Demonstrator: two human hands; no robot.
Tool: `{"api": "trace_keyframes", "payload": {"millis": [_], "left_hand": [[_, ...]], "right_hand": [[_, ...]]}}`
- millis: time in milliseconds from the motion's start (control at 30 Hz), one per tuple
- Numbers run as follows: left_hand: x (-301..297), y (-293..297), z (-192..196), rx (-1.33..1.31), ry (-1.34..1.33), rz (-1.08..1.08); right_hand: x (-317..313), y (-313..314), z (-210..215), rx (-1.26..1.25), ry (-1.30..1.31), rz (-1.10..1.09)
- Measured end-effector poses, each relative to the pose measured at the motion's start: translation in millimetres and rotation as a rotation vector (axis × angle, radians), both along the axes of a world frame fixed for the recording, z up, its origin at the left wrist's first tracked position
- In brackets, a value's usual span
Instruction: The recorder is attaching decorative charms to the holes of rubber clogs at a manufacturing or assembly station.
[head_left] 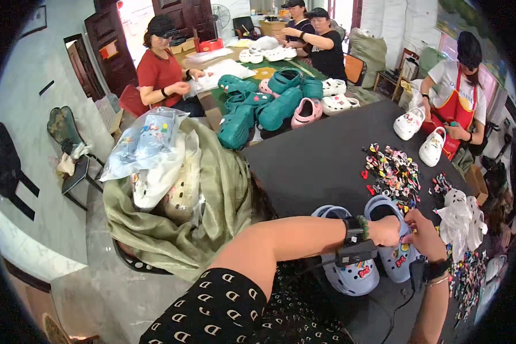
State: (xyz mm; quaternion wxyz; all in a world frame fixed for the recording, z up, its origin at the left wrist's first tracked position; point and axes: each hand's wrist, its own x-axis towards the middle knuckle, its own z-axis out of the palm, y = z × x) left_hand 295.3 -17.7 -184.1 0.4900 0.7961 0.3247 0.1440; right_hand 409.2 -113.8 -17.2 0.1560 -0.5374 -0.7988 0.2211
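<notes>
A pair of light blue clogs with colourful charms sits on the black table before me. The right-hand light blue clog (400,265) is under both my hands. My left hand (386,231) is closed at that clog's opening, with its fingertips mostly hidden. Across from it, my right hand (425,235) has its fingers bent in a pinch at the clog's edge; anything small between them is too hidden to name. Beside it stands the other light blue clog (352,279), partly covered by my left wrist and the black device strapped there.
Loose charms (393,172) lie heaped beyond the clogs, more along the right edge. White clogs in plastic (461,221) stand at the right. A green sack (223,189) holds bagged clogs at the left. Green clogs (281,109) are piled farther off. Several co-workers sit around the tables.
</notes>
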Motion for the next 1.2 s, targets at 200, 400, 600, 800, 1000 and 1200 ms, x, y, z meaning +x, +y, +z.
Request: {"api": "trace_keyframes", "payload": {"millis": [200,400,600,800,1000,1200], "left_hand": [[-52,-55,85,-0.017,-0.181,-0.02],[-54,-72,132,0.002,-0.056,-0.071],[-85,-42,152,0.24,0.249,-0.446],[-146,10,123,0.663,0.261,-0.719],[-209,20,145,1.127,0.244,-0.585],[-190,0,150,1.156,0.661,-0.745]], "right_hand": [[3,-9,0,0.206,-0.143,0.033],[17,-28,2,0.014,0.01,-0.133],[34,-85,0,0.208,0.117,-0.291],[41,-152,-6,0.265,0.108,-0.363],[29,-217,-16,0.182,0.121,-0.541],[6,-246,-42,0.201,0.131,-0.584]]}}
